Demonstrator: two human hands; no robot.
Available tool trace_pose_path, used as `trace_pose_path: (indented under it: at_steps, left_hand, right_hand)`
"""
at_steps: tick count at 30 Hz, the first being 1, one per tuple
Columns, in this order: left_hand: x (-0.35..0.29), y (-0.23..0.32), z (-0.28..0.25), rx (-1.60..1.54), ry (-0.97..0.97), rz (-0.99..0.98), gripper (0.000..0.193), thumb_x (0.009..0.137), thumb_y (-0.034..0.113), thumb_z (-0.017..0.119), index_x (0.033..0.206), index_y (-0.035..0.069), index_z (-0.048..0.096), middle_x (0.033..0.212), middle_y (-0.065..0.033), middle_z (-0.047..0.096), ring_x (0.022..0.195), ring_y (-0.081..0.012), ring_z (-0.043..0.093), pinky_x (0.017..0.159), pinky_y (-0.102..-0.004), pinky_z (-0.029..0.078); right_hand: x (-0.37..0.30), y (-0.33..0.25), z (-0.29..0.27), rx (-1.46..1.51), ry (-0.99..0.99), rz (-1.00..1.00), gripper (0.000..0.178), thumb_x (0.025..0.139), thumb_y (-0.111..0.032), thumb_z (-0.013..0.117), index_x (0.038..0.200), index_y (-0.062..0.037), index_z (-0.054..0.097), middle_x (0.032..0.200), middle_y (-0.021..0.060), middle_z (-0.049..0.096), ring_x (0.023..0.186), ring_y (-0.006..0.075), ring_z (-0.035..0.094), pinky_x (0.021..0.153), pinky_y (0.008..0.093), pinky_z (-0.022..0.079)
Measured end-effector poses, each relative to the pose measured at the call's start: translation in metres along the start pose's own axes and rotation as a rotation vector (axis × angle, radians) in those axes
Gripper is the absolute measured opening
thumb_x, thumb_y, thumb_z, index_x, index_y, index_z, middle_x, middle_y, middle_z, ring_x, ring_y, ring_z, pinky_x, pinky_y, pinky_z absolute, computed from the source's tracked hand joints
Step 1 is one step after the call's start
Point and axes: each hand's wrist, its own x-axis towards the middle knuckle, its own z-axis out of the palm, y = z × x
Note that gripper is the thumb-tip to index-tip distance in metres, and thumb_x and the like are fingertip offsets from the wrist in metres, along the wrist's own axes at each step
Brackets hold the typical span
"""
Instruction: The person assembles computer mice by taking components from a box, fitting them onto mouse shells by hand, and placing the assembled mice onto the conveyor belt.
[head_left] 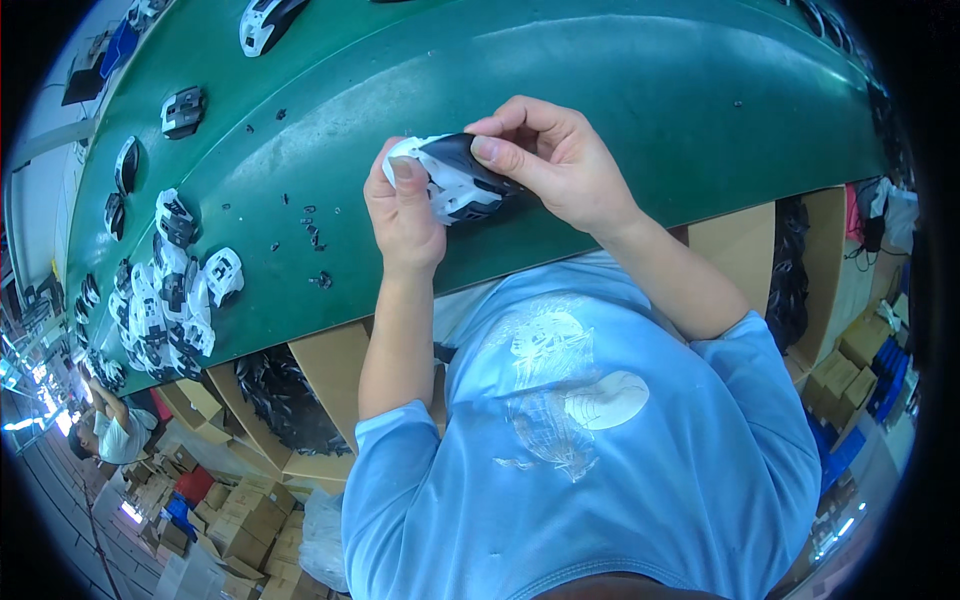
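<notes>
Over the green tabletop, both my hands hold one curved plastic shell (462, 196), white with black parts, shaped like a computer mouse housing. My left hand (405, 215) is closed round its white end, thumb on top. On the other side my right hand (560, 160) pinches the pointed black cover piece (455, 155) between thumb and fingers. That black piece lies against the white body; whether it is fastened I cannot tell. The underside of the shell is hidden.
A heap of similar white and black shells (165, 290) lies at the left, with small black bits (315, 235) scattered nearer me. Under the table edge stand cardboard boxes (330, 375) holding black parts (285, 400). Another person (120, 430) is at the far left.
</notes>
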Motion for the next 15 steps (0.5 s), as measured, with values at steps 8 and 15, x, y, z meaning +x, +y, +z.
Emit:
trace_pose_path:
  at_steps: [8, 15]
  left_hand:
    - [0.001, -0.004, 0.005, 0.058, -0.009, 0.041, 0.041, 0.104, 0.045, 0.058, 0.104, 0.004, 0.063, 0.093, -0.0007, 0.068, 0.083, -0.007, 0.06, 0.074, -0.0243, 0.049]
    - [-0.001, -0.001, 0.022, -0.027, 0.146, -0.066, 0.035, 0.108, 0.039, 0.053, 0.097, 0.007, 0.062, 0.087, 0.0013, 0.066, 0.078, -0.0053, 0.059, 0.071, -0.023, 0.047]
  right_hand:
    - [0.001, 0.001, -0.003, 0.056, 0.054, 0.008, 0.016, 0.096, -0.012, 0.072, 0.109, -0.0039, 0.073, 0.095, 0.0008, 0.072, 0.085, 0.0045, 0.064, 0.075, 0.0206, 0.051]
    - [0.002, 0.005, -0.011, -0.297, 0.039, -0.217, 0.026, 0.097, -0.007, 0.069, 0.122, -0.0039, 0.072, 0.098, 0.0025, 0.07, 0.094, 0.0075, 0.063, 0.08, 0.0233, 0.052]
